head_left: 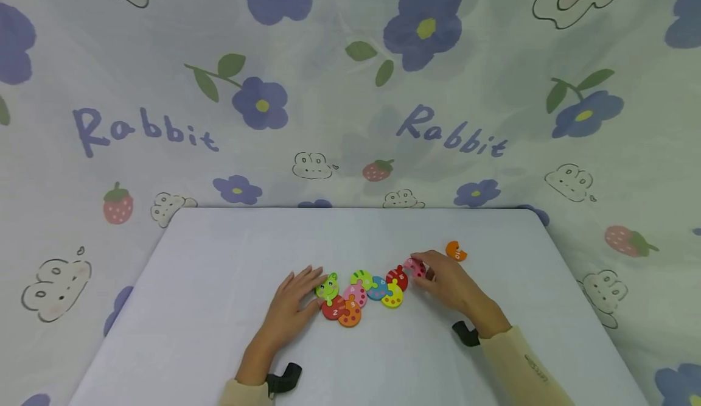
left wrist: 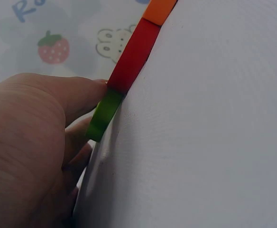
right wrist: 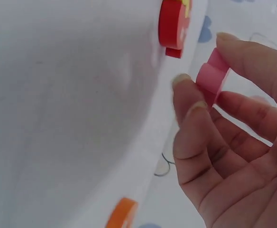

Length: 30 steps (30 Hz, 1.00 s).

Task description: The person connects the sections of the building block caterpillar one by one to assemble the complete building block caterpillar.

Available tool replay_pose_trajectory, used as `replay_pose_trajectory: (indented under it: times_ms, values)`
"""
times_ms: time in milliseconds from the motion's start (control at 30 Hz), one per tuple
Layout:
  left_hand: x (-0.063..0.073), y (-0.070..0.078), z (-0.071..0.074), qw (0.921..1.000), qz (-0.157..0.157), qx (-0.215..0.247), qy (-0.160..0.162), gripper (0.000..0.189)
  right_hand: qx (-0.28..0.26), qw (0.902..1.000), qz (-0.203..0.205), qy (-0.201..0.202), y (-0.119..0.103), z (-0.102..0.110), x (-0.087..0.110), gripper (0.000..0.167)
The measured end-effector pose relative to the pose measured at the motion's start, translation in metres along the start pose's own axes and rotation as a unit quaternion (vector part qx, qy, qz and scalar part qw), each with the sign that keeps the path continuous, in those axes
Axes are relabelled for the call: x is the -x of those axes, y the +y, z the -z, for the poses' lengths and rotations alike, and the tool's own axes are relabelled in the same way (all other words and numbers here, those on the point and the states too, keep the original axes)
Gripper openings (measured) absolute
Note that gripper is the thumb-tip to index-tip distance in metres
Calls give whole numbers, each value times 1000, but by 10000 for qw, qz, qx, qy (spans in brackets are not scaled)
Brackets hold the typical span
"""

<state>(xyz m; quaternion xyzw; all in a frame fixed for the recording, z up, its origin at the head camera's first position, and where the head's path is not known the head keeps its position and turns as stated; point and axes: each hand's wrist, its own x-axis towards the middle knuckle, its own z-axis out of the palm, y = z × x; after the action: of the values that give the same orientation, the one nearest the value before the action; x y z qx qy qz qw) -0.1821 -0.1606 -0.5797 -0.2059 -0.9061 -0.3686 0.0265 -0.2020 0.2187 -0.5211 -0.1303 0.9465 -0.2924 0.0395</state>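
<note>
In the head view, several joined number puzzle pieces form a caterpillar on the white table. My left hand rests at its left end, with fingers and thumb against the edge of the green smiling head piece and the red piece numbered 2. My right hand pinches a pink spotted piece between thumb and fingers. That piece is beside the dark red piece at the chain's right end; a gap separates them in the right wrist view.
A loose orange piece lies beyond my right hand. Pink, lime, blue and yellow pieces make up the middle of the chain. Behind the table's far edge hangs a cloth printed with flowers and rabbits.
</note>
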Motion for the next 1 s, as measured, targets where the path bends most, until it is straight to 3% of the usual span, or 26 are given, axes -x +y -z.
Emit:
replay_pose_trajectory:
  times_ms: [233, 633, 1000]
  values:
    - [1, 3, -2, 10000, 5, 3, 3, 51, 216, 9994, 250, -126, 7, -5, -22, 55]
    - [2, 2, -2, 9998, -51, -152, 109, 51, 50, 9979, 476, -447, 16, -10, -31, 50]
    - [0, -1, -1, 9999, -30, -115, -1, 51, 23, 9965, 649, -524, 18, -13, -38, 49]
